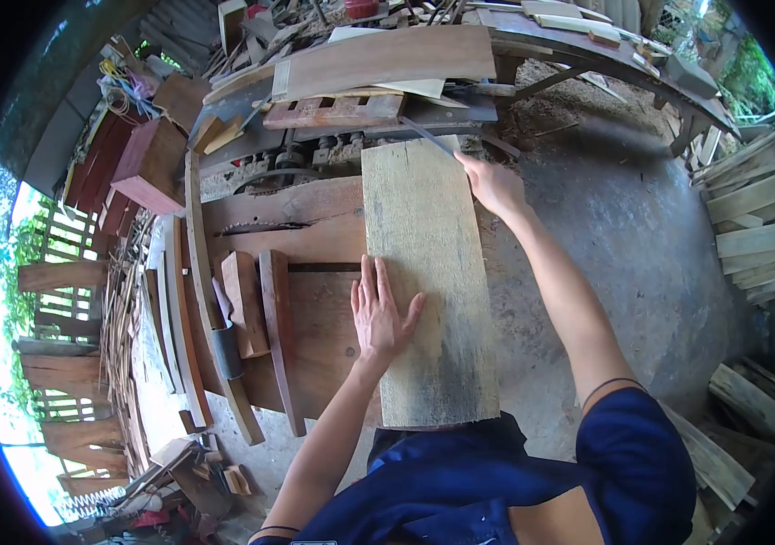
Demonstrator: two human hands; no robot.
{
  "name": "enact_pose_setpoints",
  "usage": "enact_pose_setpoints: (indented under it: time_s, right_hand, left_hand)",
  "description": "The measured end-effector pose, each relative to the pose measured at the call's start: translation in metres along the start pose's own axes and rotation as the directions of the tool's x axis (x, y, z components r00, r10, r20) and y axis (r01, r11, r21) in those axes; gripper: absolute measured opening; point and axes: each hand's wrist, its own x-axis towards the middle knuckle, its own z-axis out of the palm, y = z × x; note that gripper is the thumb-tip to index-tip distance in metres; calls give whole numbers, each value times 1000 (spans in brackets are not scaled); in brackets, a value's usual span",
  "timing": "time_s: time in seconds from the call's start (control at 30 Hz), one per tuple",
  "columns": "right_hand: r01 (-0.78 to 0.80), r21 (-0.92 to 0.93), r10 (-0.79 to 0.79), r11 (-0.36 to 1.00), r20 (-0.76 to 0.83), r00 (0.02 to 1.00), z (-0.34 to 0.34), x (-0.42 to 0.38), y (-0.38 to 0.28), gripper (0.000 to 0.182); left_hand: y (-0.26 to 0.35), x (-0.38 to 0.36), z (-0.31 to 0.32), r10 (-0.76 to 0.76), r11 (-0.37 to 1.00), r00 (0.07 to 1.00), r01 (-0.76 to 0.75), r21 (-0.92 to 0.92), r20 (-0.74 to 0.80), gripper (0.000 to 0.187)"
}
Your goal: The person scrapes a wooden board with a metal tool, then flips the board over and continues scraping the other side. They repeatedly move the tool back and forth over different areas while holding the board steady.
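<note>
A wide, pale rough-sawn board (428, 236) lies lengthwise in front of me, its near end close to my body. My left hand (378, 313) rests flat on its left side, fingers stretched forward and thumb out. Beyond the far right corner, my right hand (493, 186) is closed round a thin grey-blue stick (430, 137), which slants away to the left toward a reddish slotted wood block (333, 111). Under the board is a brown wooden saw table (324, 309).
A toothed saw blade (265, 226) shows in a slot left of the board. Wood blocks (244, 304) and long strips (189, 322) lie further left. A broad plank (387, 62) sits at the back. Stacked boards (760, 218) line the right wall beside the concrete floor (623, 263).
</note>
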Motion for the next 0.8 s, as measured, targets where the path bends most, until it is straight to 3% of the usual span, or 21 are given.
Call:
enact_pose_setpoints:
  time_s: [0.1, 0.2, 0.3, 0.5, 0.57, 0.6, 0.67, 0.7, 0.77, 0.8]
  right_hand:
    - [-52, 32, 50, 998, 43, 998, 5, 3, 2, 43]
    - [-116, 117, 92, 986, 196, 976, -24, -52, -19, 41]
    - [-93, 78, 75, 993, 207, 976, -26, -56, -19, 40]
    - [-196, 54, 189, 979, 101, 977, 3, 53, 10, 38]
    - [-398, 139, 366, 907, 206, 907, 6, 54, 26, 37]
    - [-402, 142, 372, 905, 200, 907, 9, 44, 34, 37]
    - [-365, 481, 345, 797, 132, 929, 19, 0, 47, 38]
    - [-382, 472, 353, 794, 153, 923, 21, -24, 47, 38]
    - [-319, 717, 358, 620, 103, 928, 20, -80, 44, 41]
    - [-349, 711, 370, 610, 134, 919, 17, -108, 37, 41]
  left_hand:
    - [-1, 0, 1, 0, 1000, 1000, 0, 3, 4, 98]
    - [1, -1, -3, 0, 1000, 1000, 0, -15, 4, 99]
    - [-2, 2, -2, 6, 1000, 1000, -6, -3, 0, 98]
    - [0, -2, -1, 22, 999, 1000, -22, 33, 14, 98]
    - [0, -1, -2, 10, 1000, 1000, -10, 19, 10, 98]
    - [-2, 2, -2, 19, 1000, 1000, -19, 21, 9, 98]
    - [-2, -1, 1, 14, 1000, 1000, -14, 9, -7, 98]
    - [0, 0, -1, 7, 1000, 1000, -7, -1, -6, 98]
    - [-1, 0, 0, 22, 999, 999, -23, -36, -27, 98]
    - [-1, -1, 2, 24, 999, 999, -25, -35, -35, 97]
